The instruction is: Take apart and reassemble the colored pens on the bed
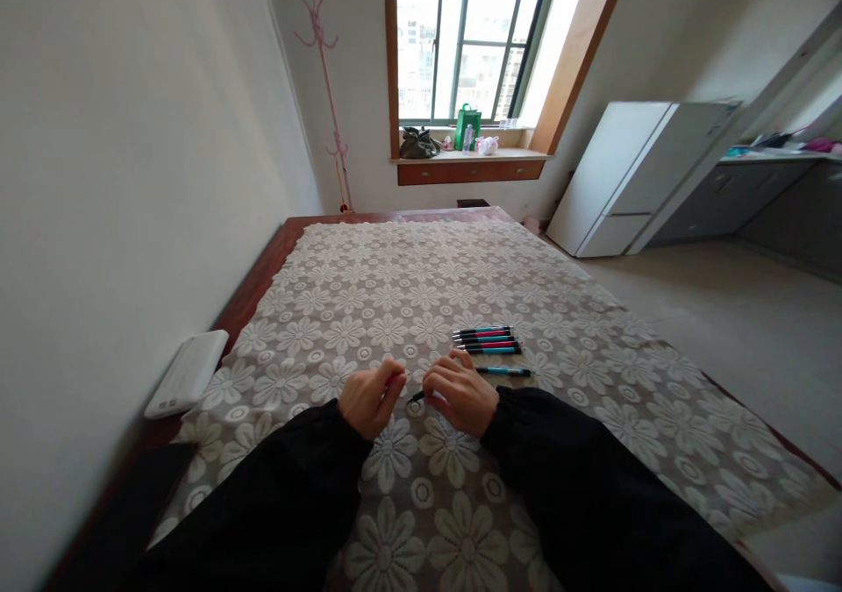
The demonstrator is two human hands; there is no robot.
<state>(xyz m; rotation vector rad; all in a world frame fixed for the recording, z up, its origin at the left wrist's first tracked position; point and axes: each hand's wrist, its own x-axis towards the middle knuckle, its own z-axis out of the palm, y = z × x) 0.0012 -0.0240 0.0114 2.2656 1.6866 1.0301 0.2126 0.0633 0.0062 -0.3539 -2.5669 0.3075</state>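
Note:
Near the middle of the flowered tablecloth (425, 294), my left hand (374, 397) is closed, fingertips pinched together; a small reddish bit shows at them, too small to name. Close by on the right, my right hand (460, 392) is closed around a dark pen (417, 396), whose tip sticks out toward my left hand. The rest of that pen is hidden under the fingers. Just beyond my right hand lies a blue and black pen (505, 371). Farther back, several blue, red and black pens (487, 339) lie side by side.
A white box-like device (188, 373) sits at the table's left edge by the wall, with a dark flat object (132, 504) nearer. Beyond the table stand a pink coat rack (324, 57), a window sill (470, 155) with bags and a white fridge (624, 171).

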